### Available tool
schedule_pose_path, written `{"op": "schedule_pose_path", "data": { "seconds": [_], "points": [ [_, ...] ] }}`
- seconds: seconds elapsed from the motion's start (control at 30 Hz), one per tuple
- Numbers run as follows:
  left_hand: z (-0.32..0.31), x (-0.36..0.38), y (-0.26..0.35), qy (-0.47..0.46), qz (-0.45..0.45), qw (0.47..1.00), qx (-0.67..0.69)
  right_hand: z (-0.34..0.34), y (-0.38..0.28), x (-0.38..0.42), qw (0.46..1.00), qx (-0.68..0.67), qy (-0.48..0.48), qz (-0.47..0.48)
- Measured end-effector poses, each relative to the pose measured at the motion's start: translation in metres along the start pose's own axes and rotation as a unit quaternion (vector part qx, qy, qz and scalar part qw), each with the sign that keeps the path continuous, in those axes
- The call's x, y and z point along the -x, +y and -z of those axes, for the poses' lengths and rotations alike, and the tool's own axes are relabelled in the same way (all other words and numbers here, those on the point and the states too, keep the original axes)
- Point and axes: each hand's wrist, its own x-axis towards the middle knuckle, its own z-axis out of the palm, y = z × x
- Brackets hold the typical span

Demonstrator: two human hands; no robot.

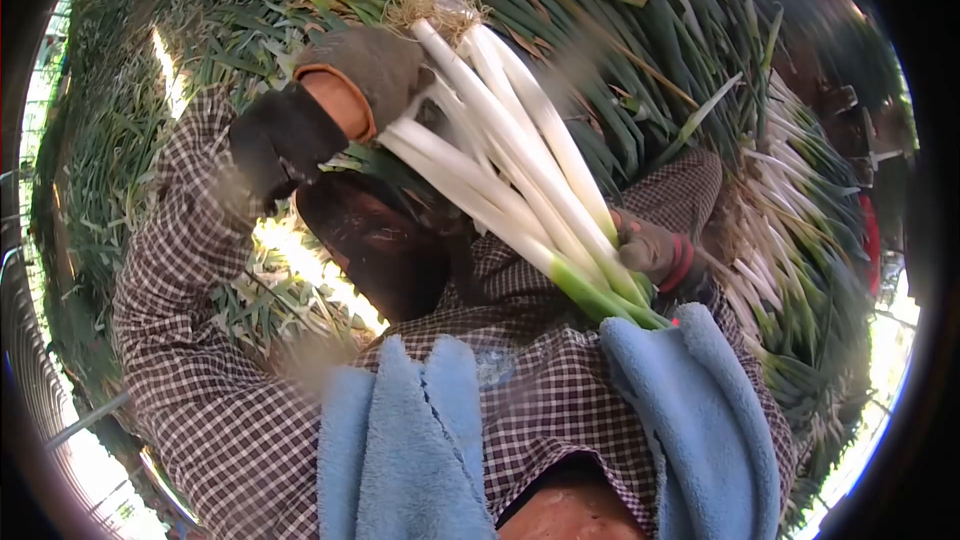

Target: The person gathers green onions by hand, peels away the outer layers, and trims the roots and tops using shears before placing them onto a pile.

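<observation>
Clasping a bunch of long white-stemmed green onions (515, 165) in the closed fingers of the right hand (650, 248), gloved in grey-brown with a red-striped cuff, around the lower, greening stems. Slanting across the front of a checked shirt (230, 390), roots uppermost, near a fluffy blue towel (715, 410). Raised beside the upper stems, the grey-gloved left hand (375, 70); impossible to tell the closure of its fingers. Beyond, heaped green leaves (640, 50).
</observation>
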Motion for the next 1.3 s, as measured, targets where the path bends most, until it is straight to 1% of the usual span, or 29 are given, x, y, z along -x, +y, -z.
{"op": "schedule_pose_path", "data": {
  "seconds": [0.03,0.07,0.13,0.17,0.2,0.27,0.3,0.33,0.37,0.4,0.43,0.5,0.57,0.63,0.67,0.77,0.8,0.83,0.87,0.9,0.93,0.97,1.03,1.07,1.1,1.2,1.23,1.3],
  "points": [
    [-0.003,-0.005,-0.008,0.004,0.023,0.999,-0.031,0.005,0.002,0.001,1.0,0.023,-0.005,0.0],
    [-0.001,-0.005,-0.023,0.009,0.014,0.994,-0.108,0.008,0.002,0.002,0.999,0.046,-0.009,-0.001],
    [-0.017,-0.012,-0.092,0.115,0.052,0.97,-0.209,0.001,-0.003,0.004,0.999,0.044,0.009,0.009],
    [-0.011,-0.009,-0.123,0.068,0.173,0.961,-0.203,-0.003,-0.006,0.005,0.999,0.046,0.018,0.015],
    [-0.004,-0.005,-0.159,0.021,0.29,0.937,-0.193,-0.006,-0.007,0.009,0.999,0.033,0.03,0.017],
    [-0.014,0.006,-0.207,-0.019,0.298,0.945,-0.138,-0.011,-0.008,0.016,0.998,0.009,0.058,0.025],
    [-0.003,0.011,-0.194,-0.06,0.304,0.948,-0.08,-0.008,-0.011,0.015,0.998,0.011,0.053,0.016],
    [0.0,0.007,-0.173,-0.082,0.27,0.959,0.022,-0.003,-0.01,0.015,0.999,0.011,0.048,0.002],
    [0.011,0.0,-0.133,-0.106,0.234,0.958,0.125,0.0,-0.01,0.015,0.999,0.011,0.042,-0.015],
    [0.032,0.002,-0.092,-0.175,0.15,0.957,0.174,-0.004,-0.013,0.012,0.999,0.001,0.039,-0.024],
    [0.048,0.003,-0.065,-0.241,0.064,0.943,0.22,-0.007,-0.012,0.009,0.999,-0.011,0.037,-0.016],
    [0.013,-0.003,-0.056,-0.177,0.007,0.963,0.205,-0.01,-0.007,0.004,0.999,-0.037,0.035,0.003],
    [-0.03,-0.019,-0.07,-0.107,-0.096,0.983,0.117,-0.01,-0.008,0.002,0.999,-0.046,0.018,-0.008],
    [-0.081,-0.038,-0.093,-0.05,-0.123,0.988,0.078,-0.012,-0.011,0.002,0.998,-0.06,0.011,-0.031],
    [-0.111,-0.045,-0.109,-0.029,-0.099,0.991,0.084,-0.011,-0.012,0.002,0.998,-0.052,0.015,-0.02],
    [-0.056,-0.046,-0.094,0.003,-0.041,0.999,-0.013,-0.01,-0.002,0.008,0.999,-0.032,0.026,0.005],
    [-0.081,-0.052,-0.15,0.101,-0.04,0.994,0.016,-0.01,0.0,0.011,0.999,-0.022,0.028,0.011],
    [-0.088,-0.052,-0.204,0.127,0.021,0.992,-0.008,-0.009,0.001,0.014,0.999,-0.012,0.03,0.016],
    [-0.055,-0.029,-0.216,0.11,0.103,0.988,0.009,-0.007,0.001,0.018,0.999,-0.011,0.028,0.023],
    [-0.042,-0.026,-0.244,-0.032,0.23,0.972,0.041,-0.006,0.0,0.02,0.999,-0.012,0.028,0.025],
    [-0.037,-0.009,-0.253,-0.076,0.226,0.97,0.051,-0.005,0.0,0.018,0.999,-0.015,0.024,0.028],
    [-0.041,0.003,-0.232,0.001,0.165,0.981,0.1,-0.005,0.0,0.018,0.999,-0.017,0.019,0.03],
    [-0.015,0.013,-0.146,-0.103,0.184,0.967,0.141,-0.004,0.0,0.014,0.999,-0.024,0.007,0.03],
    [-0.015,0.014,-0.105,-0.116,0.154,0.968,0.162,-0.002,0.0,0.012,0.999,-0.026,0.001,0.029],
    [-0.021,0.013,-0.073,-0.108,0.116,0.969,0.189,0.0,0.0,0.01,0.999,-0.026,-0.007,0.029],
    [-0.044,-0.014,0.027,0.0,0.005,0.955,0.297,-0.002,0.0,0.004,0.999,-0.032,-0.019,0.032],
    [-0.052,-0.026,0.053,0.029,-0.015,0.947,0.321,-0.006,-0.003,0.002,0.999,-0.038,-0.019,0.031],
    [-0.069,-0.052,0.087,0.057,-0.035,0.939,0.337,-0.024,-0.012,0.003,0.996,-0.082,0.005,0.019]
  ]
}}
